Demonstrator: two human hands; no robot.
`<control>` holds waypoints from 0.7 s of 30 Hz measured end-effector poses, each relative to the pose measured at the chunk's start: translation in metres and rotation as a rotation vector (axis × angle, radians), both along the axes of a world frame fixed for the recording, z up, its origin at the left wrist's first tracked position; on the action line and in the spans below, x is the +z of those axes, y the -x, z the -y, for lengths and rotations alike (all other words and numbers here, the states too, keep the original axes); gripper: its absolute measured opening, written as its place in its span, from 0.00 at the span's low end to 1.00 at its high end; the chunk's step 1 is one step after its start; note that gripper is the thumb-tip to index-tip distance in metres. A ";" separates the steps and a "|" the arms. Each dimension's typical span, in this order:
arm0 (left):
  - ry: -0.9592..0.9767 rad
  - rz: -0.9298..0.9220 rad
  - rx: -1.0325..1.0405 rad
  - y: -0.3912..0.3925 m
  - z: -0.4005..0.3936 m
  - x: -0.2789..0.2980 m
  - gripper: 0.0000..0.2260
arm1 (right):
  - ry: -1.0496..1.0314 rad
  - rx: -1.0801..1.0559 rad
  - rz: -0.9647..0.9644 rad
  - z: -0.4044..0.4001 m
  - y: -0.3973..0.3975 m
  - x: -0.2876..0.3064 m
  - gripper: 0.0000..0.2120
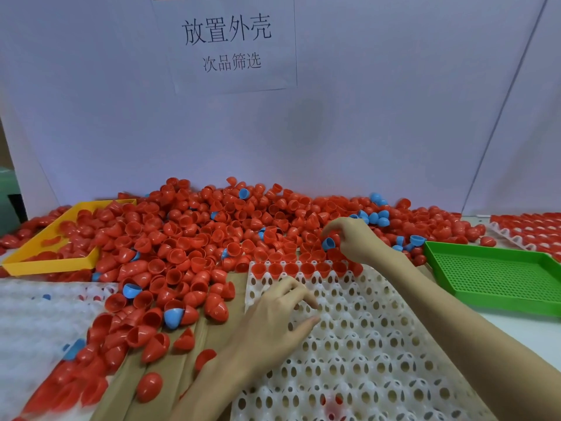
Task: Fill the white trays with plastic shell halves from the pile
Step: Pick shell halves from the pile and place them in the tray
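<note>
A big pile of red shell halves (194,232) with a few blue ones covers the back of the table. A white tray (364,344) with egg-shaped holes lies in front of me; its far row holds several red halves (291,268). My left hand (279,320) rests flat on the tray's left part, fingers spread, holding nothing. My right hand (355,238) hovers over the tray's far edge at the pile, fingers curled down beside a blue shell half (328,244); whether it grips one I cannot tell.
A yellow tray (51,262) sits half buried at the left. A green perforated tray (498,278) stands at the right. Another filled white tray (528,229) is at the far right, and a white tray (39,317) at the near left. A paper sign (227,44) hangs on the back wall.
</note>
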State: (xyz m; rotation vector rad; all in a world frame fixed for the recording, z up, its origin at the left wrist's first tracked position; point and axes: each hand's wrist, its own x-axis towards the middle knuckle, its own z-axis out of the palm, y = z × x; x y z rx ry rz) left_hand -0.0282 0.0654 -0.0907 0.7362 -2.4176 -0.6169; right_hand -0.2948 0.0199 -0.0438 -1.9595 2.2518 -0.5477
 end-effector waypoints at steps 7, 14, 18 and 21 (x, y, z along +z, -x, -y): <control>-0.002 -0.016 -0.009 0.000 -0.001 0.001 0.08 | 0.007 -0.032 0.057 0.007 -0.003 -0.005 0.30; 0.006 -0.084 0.049 0.002 -0.001 0.001 0.09 | 0.184 0.143 0.375 -0.052 -0.023 0.023 0.27; 0.009 -0.215 0.159 0.003 0.001 0.001 0.19 | 0.059 0.320 0.547 -0.092 -0.028 0.027 0.30; -0.001 -0.239 0.173 0.002 0.001 0.001 0.26 | -0.038 0.462 0.576 -0.109 -0.034 0.026 0.30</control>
